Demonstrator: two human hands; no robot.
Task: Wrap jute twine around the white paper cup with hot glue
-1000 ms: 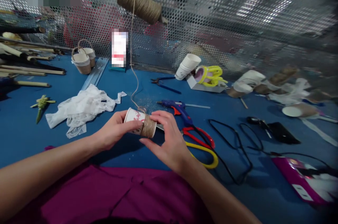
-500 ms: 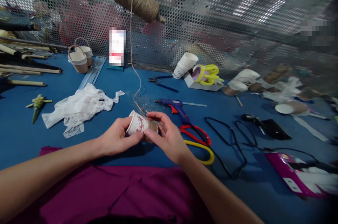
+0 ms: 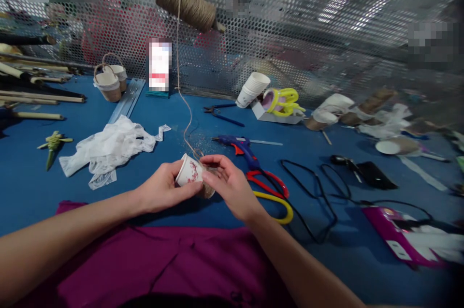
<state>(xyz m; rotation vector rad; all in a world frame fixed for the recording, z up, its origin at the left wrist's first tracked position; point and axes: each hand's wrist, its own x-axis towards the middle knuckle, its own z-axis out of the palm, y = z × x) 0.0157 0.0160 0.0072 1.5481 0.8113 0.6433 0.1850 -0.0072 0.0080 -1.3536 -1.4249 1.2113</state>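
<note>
My left hand [image 3: 163, 189] grips a small white paper cup [image 3: 189, 172] with a red print, held on its side above the blue table [image 3: 203, 124]. Brown twine is wound round the cup's base end, and my right hand [image 3: 228, 184] pinches that wrapped part, fingers closed over it. The twine strand [image 3: 180, 85] runs up from the cup to a twine spool [image 3: 186, 2] mounted on the perforated metal screen. Most of the wrapped part is hidden by my right fingers.
Right of my hands lie a blue glue gun [image 3: 239, 146], red and yellow scissors [image 3: 271, 192] and black cables [image 3: 315, 192]. White lace cloth [image 3: 108, 146] lies to the left. Stacked paper cups [image 3: 253, 88], pliers [image 3: 221, 113], twine-wrapped cups [image 3: 108, 84] and sticks [image 3: 39, 97] sit farther back.
The cup has been turned between my hands so its mouth tilts up and left. My right fingers have closed over the twine-wrapped end, hiding it. The view shifted slightly.
</note>
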